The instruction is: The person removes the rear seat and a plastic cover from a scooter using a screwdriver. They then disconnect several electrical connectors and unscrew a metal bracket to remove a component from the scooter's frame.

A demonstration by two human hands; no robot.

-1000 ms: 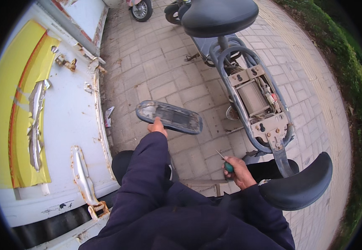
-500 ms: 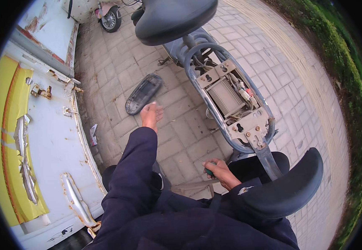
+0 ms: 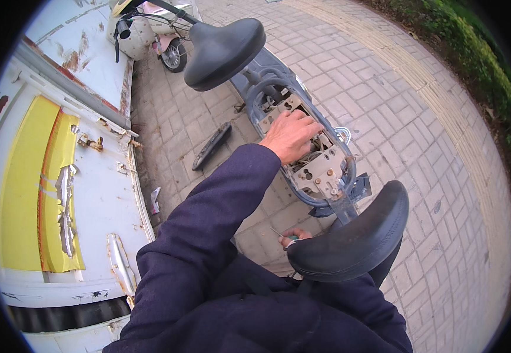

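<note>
Near the centre of the frame, the left hand (image 3: 294, 136) is reaching palm-down into the open compartment of the scooter (image 3: 325, 175), its fingers bending over the inside; whether they are gripping anything I cannot tell, as the hand itself is hiding them. Below, at lower centre, the right hand (image 3: 295, 235) is closing around a screwdriver (image 3: 276, 233), whose thin shaft is pointing up and left (the rear seat (image 3: 349, 241) is covering part of this hand). The front seat (image 3: 226, 53) is rising at upper centre. Left of the scooter, apart from both hands, a dark oblong panel (image 3: 212, 146) is resting on the paving (image 3: 432, 176). A white metal wall (image 3: 105, 194) is filling the left side.
</note>
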